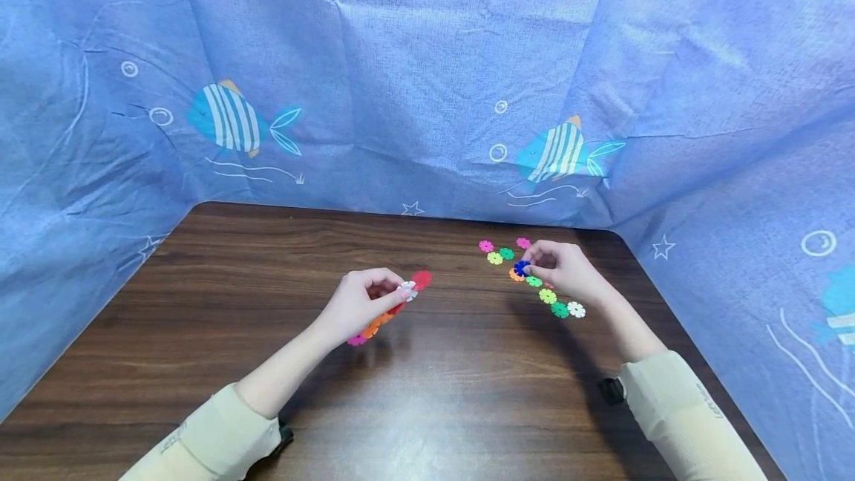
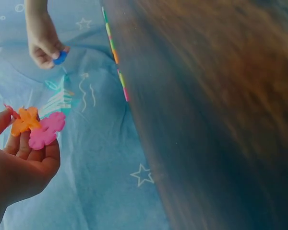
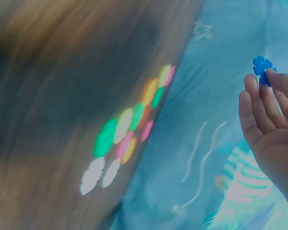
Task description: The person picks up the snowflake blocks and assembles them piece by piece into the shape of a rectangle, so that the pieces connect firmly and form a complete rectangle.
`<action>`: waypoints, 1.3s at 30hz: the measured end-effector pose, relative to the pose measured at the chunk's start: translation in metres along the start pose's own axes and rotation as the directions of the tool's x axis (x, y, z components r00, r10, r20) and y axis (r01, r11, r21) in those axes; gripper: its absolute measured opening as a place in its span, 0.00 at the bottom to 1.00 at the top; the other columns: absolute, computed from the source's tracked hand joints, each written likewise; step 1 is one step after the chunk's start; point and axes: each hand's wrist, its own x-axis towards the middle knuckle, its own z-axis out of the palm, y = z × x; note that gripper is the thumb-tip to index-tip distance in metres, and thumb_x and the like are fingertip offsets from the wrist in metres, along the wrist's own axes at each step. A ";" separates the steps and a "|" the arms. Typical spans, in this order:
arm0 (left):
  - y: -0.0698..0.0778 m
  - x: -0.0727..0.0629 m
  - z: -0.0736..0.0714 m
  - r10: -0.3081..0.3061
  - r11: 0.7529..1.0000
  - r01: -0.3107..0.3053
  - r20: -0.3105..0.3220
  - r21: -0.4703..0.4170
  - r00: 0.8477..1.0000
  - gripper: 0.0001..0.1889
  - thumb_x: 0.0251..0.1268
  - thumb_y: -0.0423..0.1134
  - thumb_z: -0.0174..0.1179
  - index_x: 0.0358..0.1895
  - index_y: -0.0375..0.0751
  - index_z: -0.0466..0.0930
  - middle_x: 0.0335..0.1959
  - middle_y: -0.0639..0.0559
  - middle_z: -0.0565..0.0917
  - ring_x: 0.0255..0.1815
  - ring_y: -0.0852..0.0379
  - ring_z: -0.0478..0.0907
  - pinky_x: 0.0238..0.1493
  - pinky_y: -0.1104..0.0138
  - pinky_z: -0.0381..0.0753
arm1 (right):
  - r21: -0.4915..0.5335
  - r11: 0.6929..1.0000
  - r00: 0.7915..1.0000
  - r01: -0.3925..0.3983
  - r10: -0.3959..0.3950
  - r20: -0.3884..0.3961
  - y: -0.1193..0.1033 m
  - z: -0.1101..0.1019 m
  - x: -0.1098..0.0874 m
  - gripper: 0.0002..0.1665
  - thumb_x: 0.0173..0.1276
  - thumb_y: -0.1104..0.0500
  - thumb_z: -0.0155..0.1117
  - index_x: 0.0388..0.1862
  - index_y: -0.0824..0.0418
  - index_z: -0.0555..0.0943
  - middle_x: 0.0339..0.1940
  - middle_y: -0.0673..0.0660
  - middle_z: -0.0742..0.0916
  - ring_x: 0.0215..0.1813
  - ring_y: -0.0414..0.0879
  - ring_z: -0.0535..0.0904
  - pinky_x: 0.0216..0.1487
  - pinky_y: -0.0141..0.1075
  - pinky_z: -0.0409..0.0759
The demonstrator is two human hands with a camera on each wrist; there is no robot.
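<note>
Blue piece: a small, deep-blue plastic flower-shaped disc with a notched rim, held up off the table at the far right. I judged it very light, stiff and slightly slick, hard to break, and best taken by opposite edges with the slots left uncovered.

Joined strip: a row of plastic flower discs in magenta, orange, red and white, held up left of centre. A red disc at its far end looked blurred. I expected each disc to be firm but the joints to twist or pop apart, so I favoured a hold close to a joint.

Right hand: the hand pinched the blue piece at its edge between thumb and fingertip; I saw the other fingers loosely bent, holding nothing.

Left hand: the hand had thumb and fingers closed on the strip near the white disc.

Loose pieces: pink, yellow, green, orange and white flower discs lay flat near the right hand.

Table: dark brown, wood-grained top, glossy near the front.

Backdrop: blue cloth printed with striped fish hung behind.
</note>
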 end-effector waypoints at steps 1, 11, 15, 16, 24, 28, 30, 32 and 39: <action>0.001 0.000 0.000 -0.001 1.000 0.001 -0.001 0.003 1.000 0.07 0.59 0.40 0.65 0.38 0.41 0.84 0.28 0.49 0.84 0.26 0.56 0.76 0.27 0.70 0.76 | 0.012 1.000 1.000 0.004 -0.003 -0.014 -0.004 0.000 0.000 0.06 0.59 0.64 0.68 0.34 0.56 0.81 0.27 0.51 0.84 0.27 0.42 0.79 0.25 0.31 0.75; 0.001 0.003 0.004 0.056 0.998 -0.056 -0.017 -0.001 0.998 0.07 0.61 0.44 0.64 0.34 0.46 0.85 0.22 0.51 0.83 0.22 0.59 0.75 0.23 0.70 0.75 | 0.128 0.990 0.990 0.061 -0.043 -0.135 -0.050 0.002 0.002 0.07 0.59 0.62 0.69 0.36 0.59 0.81 0.26 0.55 0.85 0.29 0.44 0.82 0.27 0.30 0.79; 0.001 0.004 0.004 0.082 0.997 -0.082 -0.013 -0.016 0.997 0.08 0.60 0.48 0.64 0.33 0.50 0.85 0.21 0.51 0.82 0.21 0.59 0.75 0.23 0.69 0.74 | 0.221 0.974 0.990 0.055 -0.024 -0.142 -0.069 0.004 0.002 0.08 0.59 0.61 0.69 0.37 0.61 0.81 0.28 0.61 0.85 0.29 0.45 0.83 0.27 0.32 0.80; 0.001 0.004 0.004 0.086 0.996 -0.086 -0.013 -0.018 0.996 0.08 0.60 0.48 0.64 0.33 0.50 0.85 0.22 0.50 0.82 0.22 0.59 0.74 0.23 0.69 0.74 | 0.241 0.969 0.990 0.054 -0.020 -0.142 -0.074 0.005 0.002 0.09 0.59 0.61 0.70 0.37 0.61 0.81 0.29 0.62 0.85 0.29 0.44 0.83 0.27 0.32 0.80; 0.005 0.004 0.006 0.050 0.998 -0.051 -0.005 -0.045 0.999 0.06 0.60 0.47 0.64 0.32 0.51 0.85 0.20 0.51 0.82 0.20 0.60 0.73 0.22 0.71 0.71 | 0.341 0.937 0.987 0.083 -0.029 -0.159 -0.103 0.016 0.002 0.09 0.60 0.64 0.68 0.38 0.65 0.80 0.29 0.62 0.86 0.28 0.40 0.83 0.29 0.33 0.82; 0.007 0.004 0.007 0.079 0.997 -0.079 -0.015 -0.026 0.997 0.06 0.60 0.47 0.64 0.32 0.50 0.86 0.21 0.54 0.82 0.21 0.60 0.73 0.22 0.71 0.71 | 0.376 0.918 0.984 0.126 -0.068 -0.163 -0.113 0.025 0.003 0.09 0.59 0.66 0.69 0.38 0.67 0.80 0.29 0.64 0.86 0.27 0.40 0.82 0.29 0.33 0.82; 0.008 0.005 0.008 0.087 0.996 -0.088 -0.020 -0.020 0.996 0.06 0.60 0.47 0.65 0.32 0.50 0.86 0.21 0.54 0.82 0.21 0.61 0.72 0.22 0.71 0.71 | 0.390 0.910 0.985 0.136 -0.081 -0.155 -0.116 0.030 0.004 0.09 0.58 0.66 0.69 0.38 0.67 0.80 0.28 0.64 0.86 0.26 0.40 0.82 0.28 0.34 0.82; 0.009 0.005 0.009 0.088 0.996 -0.088 -0.014 -0.029 0.996 0.07 0.60 0.48 0.64 0.32 0.50 0.86 0.21 0.51 0.82 0.19 0.61 0.70 0.19 0.71 0.68 | 0.399 0.907 0.986 0.135 -0.084 -0.142 -0.119 0.034 0.005 0.09 0.58 0.67 0.69 0.38 0.66 0.81 0.28 0.63 0.86 0.26 0.40 0.82 0.28 0.34 0.81; 0.008 0.007 0.012 0.062 0.997 -0.062 -0.015 -0.047 0.998 0.06 0.59 0.49 0.65 0.32 0.52 0.86 0.22 0.46 0.83 0.16 0.59 0.68 0.14 0.70 0.64 | 0.362 0.925 0.993 0.111 -0.089 -0.076 -0.124 0.045 0.004 0.09 0.59 0.64 0.69 0.39 0.62 0.81 0.28 0.59 0.87 0.29 0.41 0.83 0.30 0.35 0.82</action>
